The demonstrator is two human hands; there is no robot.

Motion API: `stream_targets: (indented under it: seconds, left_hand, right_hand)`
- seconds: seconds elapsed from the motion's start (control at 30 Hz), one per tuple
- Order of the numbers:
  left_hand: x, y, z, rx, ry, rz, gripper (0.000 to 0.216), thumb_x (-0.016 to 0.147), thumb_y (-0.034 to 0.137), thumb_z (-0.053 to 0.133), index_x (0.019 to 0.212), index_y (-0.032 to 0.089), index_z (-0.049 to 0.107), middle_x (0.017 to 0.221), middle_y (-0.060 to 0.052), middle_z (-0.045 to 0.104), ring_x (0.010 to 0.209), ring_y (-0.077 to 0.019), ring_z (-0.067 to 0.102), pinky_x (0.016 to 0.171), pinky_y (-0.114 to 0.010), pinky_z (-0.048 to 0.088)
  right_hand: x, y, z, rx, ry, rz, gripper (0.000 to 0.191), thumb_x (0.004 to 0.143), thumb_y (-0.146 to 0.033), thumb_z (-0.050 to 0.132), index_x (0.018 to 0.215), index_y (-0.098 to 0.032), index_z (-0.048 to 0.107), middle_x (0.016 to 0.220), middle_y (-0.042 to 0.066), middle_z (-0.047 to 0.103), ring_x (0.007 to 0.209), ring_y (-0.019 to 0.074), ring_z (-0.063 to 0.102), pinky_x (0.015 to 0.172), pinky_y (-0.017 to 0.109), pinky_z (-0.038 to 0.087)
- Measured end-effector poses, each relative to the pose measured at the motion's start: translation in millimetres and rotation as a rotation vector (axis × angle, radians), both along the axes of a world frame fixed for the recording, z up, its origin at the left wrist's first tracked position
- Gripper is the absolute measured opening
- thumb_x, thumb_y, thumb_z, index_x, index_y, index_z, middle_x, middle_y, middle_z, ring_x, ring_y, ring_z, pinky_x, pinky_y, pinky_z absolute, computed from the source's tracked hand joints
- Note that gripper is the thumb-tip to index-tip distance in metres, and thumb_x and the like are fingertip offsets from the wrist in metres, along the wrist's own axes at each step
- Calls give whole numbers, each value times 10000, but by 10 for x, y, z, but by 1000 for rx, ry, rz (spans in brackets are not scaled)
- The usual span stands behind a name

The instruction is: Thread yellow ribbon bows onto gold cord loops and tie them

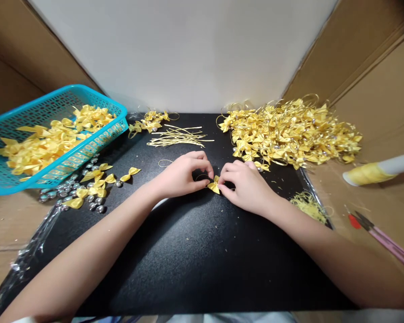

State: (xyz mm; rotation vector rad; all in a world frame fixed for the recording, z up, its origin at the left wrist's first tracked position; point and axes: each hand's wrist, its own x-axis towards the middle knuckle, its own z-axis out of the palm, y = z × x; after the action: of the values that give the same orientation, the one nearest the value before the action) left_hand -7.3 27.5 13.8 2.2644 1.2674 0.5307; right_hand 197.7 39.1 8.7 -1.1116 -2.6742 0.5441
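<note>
Between my two hands, low over the black table (195,260), is a yellow ribbon bow (214,185). My left hand (190,174) pinches at its left side, where a thin gold cord loop seems to run near the fingertips. From the right, my right hand (244,184) grips the bow's other side with thumb and fingers. The fingers hide part of the bow and the cord. Just beyond my hands lie cut gold cords (180,137) in a loose bundle. Left of my left hand, loose yellow bows (99,183) lie among small silver bells (67,188).
A turquoise basket (87,148) of yellow bows stands at the left. Finished-looking bows with cord loops form a big pile (289,132) at the back right and a small group (151,120) at the back. Right are cord scraps (309,206), pink-handled snips (387,237) and a ribbon-wrapped tube (370,172).
</note>
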Motion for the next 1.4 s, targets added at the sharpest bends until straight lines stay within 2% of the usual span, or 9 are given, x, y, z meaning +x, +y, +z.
stream_targets:
  seconds: [0.17, 0.33, 0.57, 0.83, 1.1, 1.4]
  left_hand:
    - [38, -2, -37, 16, 21, -37, 143, 793, 191, 613, 915, 177, 686, 888, -43, 664, 845, -173, 599, 773, -304, 455]
    - [34, 16, -74, -94, -21, 16, 126, 793, 168, 589, 826, 156, 709, 730, -19, 712, 614, -109, 596, 614, -230, 433]
    - [-36, 27, -50, -338, -125, -47, 158, 783, 262, 639, 858, 154, 727, 745, -10, 726, 580, -90, 580, 533, -183, 419]
    - [-59, 45, -66, -306, -120, -10, 178, 808, 290, 631, 842, 165, 754, 781, -30, 756, 686, -139, 661, 618, -220, 465]
    - [-41, 32, -47, -249, -107, 1, 163, 800, 259, 621, 814, 160, 750, 759, -24, 754, 641, -126, 644, 593, -214, 443]
    - [-25, 31, -63, -231, -91, 41, 195, 817, 291, 601, 789, 147, 730, 703, -22, 728, 608, -117, 613, 578, -217, 424]
  right_hand:
    - [-7, -23, -21, 20, -25, 45, 169, 879, -227, 562, 774, -190, 690, 867, 26, 655, 866, 181, 506, 817, 372, 259]
    - [-4, -33, -28, 31, -16, 59, 182, 886, -230, 552, 771, -194, 688, 866, 26, 654, 863, 178, 507, 824, 371, 255]
    - [-4, -35, -35, 61, 7, 83, 186, 890, -244, 557, 774, -201, 696, 862, 21, 656, 855, 173, 506, 829, 374, 245]
    - [-5, -32, -52, 70, 67, 43, 155, 861, -238, 596, 765, -216, 716, 832, 10, 668, 830, 167, 515, 825, 367, 244]
    - [-12, -19, -98, 43, 161, -2, 135, 828, -221, 636, 728, -232, 726, 789, -11, 676, 800, 150, 530, 811, 354, 241]
    - [-7, -21, -142, 138, 153, 91, 156, 868, -260, 612, 779, -244, 739, 796, -2, 687, 783, 149, 508, 825, 359, 236]
